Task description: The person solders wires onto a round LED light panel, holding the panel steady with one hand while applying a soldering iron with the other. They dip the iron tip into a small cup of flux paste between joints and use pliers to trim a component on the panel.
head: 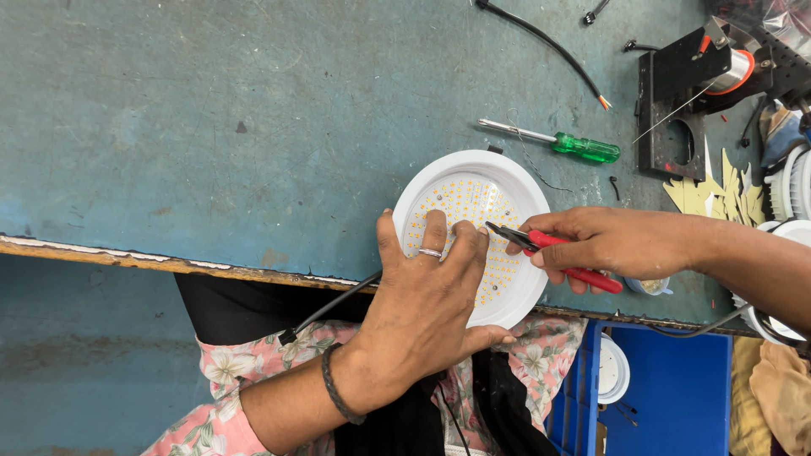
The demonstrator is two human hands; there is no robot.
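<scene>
Worn teal paint covers the bench [211, 110], whose front edge is chipped and runs across the lower half of the view. At centre, the left hand [422, 308] lies flat on a round white LED panel light [470, 236], fingers [434, 241] spread over the yellow diode field, pressing down and gripping nothing; 1 finger carries a ring. A black cable [338, 301] runs from under this hand off the bench edge. The light rests face up at the front edge, partly overhanging it. Judged from its build, it is light and rigid, with fragile diodes; the plain white rim is the safer hold. Behind it lies a green-handled screwdriver [562, 142]. The right hand [612, 245] is closed around red-handled cutters [553, 253], tips over the diode field. Beyond stands a black fixture with a solder-wire spool [705, 80].
</scene>
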